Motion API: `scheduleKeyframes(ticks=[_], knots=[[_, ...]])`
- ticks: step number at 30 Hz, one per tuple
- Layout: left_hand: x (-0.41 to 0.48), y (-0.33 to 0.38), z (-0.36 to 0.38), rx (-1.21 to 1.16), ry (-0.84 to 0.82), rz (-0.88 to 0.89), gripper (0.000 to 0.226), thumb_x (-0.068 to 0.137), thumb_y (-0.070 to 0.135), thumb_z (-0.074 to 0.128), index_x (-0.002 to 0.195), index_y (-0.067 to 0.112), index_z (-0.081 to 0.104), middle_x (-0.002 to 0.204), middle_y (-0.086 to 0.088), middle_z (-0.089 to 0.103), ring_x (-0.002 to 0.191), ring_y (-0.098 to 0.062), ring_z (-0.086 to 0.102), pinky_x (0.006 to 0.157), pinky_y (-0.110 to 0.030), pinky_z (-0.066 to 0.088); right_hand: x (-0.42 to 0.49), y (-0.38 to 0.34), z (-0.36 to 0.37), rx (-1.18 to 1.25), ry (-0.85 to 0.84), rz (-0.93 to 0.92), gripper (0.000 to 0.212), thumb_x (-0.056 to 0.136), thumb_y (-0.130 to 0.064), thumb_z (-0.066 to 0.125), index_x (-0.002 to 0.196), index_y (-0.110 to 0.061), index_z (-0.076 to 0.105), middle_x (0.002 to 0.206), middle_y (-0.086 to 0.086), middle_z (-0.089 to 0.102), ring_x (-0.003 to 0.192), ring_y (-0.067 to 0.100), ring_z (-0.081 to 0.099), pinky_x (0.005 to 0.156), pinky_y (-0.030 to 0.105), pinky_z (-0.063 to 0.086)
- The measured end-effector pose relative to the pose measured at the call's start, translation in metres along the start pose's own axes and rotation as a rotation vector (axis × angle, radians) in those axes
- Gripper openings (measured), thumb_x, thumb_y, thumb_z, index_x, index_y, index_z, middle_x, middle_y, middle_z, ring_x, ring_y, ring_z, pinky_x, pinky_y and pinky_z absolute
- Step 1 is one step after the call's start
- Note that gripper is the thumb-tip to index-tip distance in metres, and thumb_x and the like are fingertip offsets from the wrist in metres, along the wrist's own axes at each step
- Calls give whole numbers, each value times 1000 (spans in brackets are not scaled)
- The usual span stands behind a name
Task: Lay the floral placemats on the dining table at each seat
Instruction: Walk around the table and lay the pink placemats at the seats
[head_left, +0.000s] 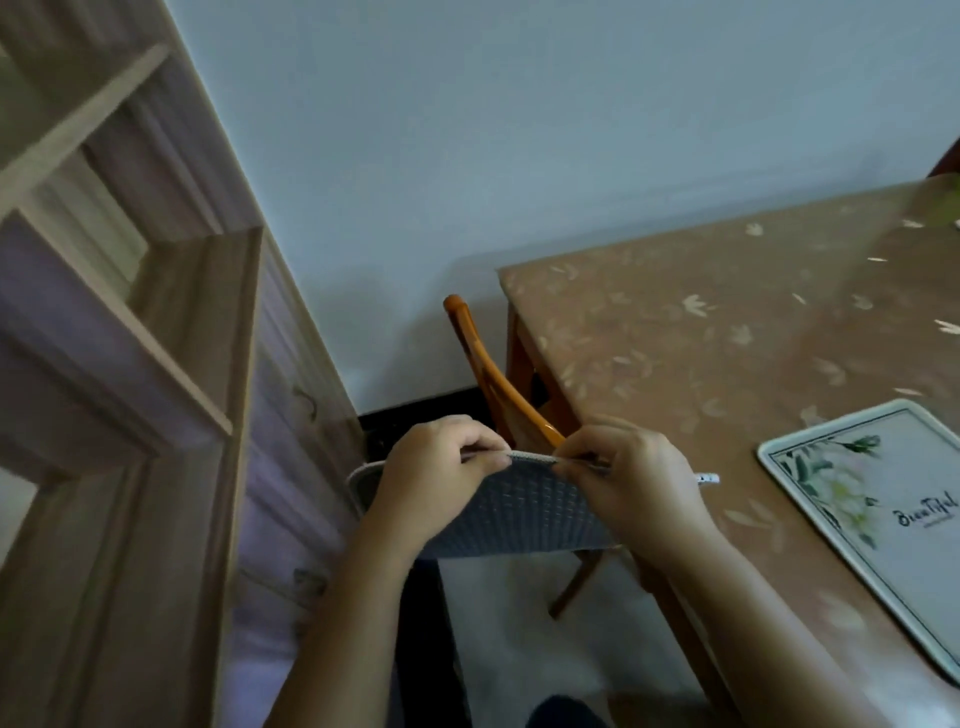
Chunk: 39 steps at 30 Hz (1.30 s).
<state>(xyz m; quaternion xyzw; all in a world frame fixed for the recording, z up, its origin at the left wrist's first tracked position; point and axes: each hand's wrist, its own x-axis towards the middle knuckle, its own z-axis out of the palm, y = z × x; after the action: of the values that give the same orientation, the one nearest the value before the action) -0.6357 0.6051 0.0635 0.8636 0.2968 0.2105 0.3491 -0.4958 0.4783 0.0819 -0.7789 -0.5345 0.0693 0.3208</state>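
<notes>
Left hand (436, 467), right hand (639, 483) — pinching grey mats (519, 514); one floral placemat (893, 519) on table (675, 338).

On my feed the rectangular wooden dining table (701, 338) fills the right side, its top covered in a brown sheet printed with pale leaf shapes. One white rounded-corner placemat with green-and-cream flowers and dark script lettering (883, 525) lies flat on it at the right, cut off by the frame. At the far corner I see a greenish smear (943, 210), too blurred to name.
</notes>
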Motion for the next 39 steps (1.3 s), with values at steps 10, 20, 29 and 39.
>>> scheduleKeyframes(ticks=[10,20,29,39], knots=[[127,-20,14,99,-28,201,4,74,16,73,76,20,71,73,12,63,71,-4,57,66,-17,43,88,50,11,117,111,166,11,73,-11,72,71,-22,68,69,-12,61,69,12,58,64,37,51],[282,0,38,128,-236,296,4,75,21,72,76,26,71,74,13,64,76,-6,58,73,-31,46,182,121,-17,171,203,373,12,74,-17,72,67,-25,66,62,-17,57,62,-4,53,58,8,39],[349,34,85,84,-422,406,5,76,22,71,76,27,71,75,14,64,77,-5,57,73,-30,46,195,164,-53,231,268,571,10,75,-18,72,70,-26,67,64,-15,61,61,-11,54,56,4,40],[419,94,126,-52,-509,620,6,76,18,71,79,24,71,77,8,65,78,-8,57,74,-30,47,213,191,-111,49,496,687,17,74,-20,72,65,-31,63,63,-18,59,61,-3,54,55,3,39]])
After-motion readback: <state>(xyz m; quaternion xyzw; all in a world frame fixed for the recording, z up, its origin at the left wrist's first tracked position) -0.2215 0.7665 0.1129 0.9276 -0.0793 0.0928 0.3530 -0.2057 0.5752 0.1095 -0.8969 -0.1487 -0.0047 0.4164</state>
